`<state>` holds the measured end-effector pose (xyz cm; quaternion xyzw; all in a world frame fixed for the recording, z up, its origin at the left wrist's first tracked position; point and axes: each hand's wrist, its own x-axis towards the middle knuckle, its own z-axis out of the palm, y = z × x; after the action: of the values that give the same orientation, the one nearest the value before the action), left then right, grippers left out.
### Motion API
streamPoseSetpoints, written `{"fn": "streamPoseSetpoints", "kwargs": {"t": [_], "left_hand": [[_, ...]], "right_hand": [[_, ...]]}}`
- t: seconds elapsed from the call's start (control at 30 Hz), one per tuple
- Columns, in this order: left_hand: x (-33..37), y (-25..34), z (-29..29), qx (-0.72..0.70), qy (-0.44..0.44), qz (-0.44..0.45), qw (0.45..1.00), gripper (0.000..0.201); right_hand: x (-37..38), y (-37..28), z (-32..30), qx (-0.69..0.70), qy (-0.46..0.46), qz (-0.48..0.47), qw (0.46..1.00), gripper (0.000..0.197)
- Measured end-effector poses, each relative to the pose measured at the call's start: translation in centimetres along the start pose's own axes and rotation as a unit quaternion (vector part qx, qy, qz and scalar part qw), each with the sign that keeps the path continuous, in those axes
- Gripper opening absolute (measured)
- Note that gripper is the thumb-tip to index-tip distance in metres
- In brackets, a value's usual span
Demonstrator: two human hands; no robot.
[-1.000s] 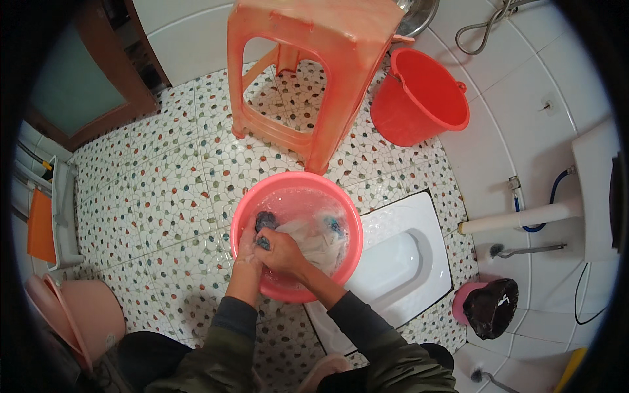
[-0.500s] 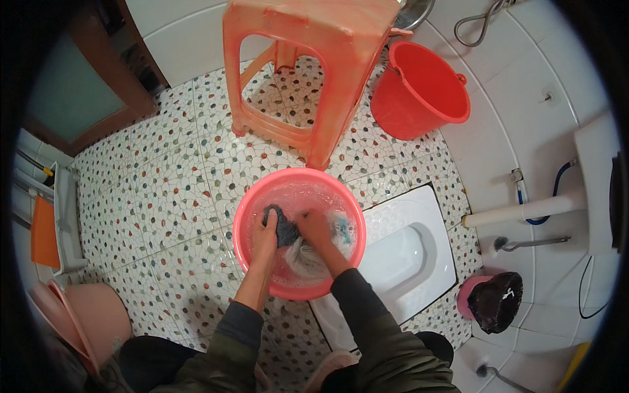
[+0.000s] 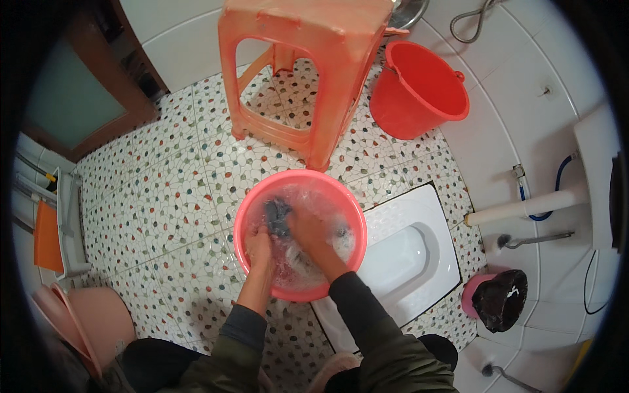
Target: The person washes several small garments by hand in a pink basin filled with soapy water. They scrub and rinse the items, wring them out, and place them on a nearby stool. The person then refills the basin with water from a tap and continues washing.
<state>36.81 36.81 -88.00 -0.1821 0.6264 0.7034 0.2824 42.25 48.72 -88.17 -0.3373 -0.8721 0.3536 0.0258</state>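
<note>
The dark blue-grey cloth point(image 3: 278, 215), half a second ago bunched in the left hand point(image 3: 259, 246), now lies looser in soapy water, far left inside the pink basin point(image 3: 301, 175); probably it is soaking. The left hand, partly curled, is at its near side, the right hand point(image 3: 306, 226) at its right; whether fingers grip, I cannot tell.
</note>
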Motion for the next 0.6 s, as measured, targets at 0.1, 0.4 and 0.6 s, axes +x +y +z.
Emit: {"fn": "streamPoseSetpoints", "kwargs": {"t": [0.1,0.4,0.6], "left_hand": [[-0.2,0.3,0.0,0.049,-0.018,-0.03,0.998,0.016],[3.0,-2.4,0.8,-0.118,-0.077,-0.041,0.989,0.03],[1.6,2.9,1.2,-0.277,-0.234,-0.25,0.898,0.042]], "right_hand": [[-0.4,0.5,-1.2,-0.079,0.021,-0.063,0.995,0.026],[-1.3,-1.9,-3.8,0.165,-0.083,-0.066,0.981,0.02],[-3.1,-6.6,-6.7,0.356,-0.18,-0.01,0.917,0.022]]}}
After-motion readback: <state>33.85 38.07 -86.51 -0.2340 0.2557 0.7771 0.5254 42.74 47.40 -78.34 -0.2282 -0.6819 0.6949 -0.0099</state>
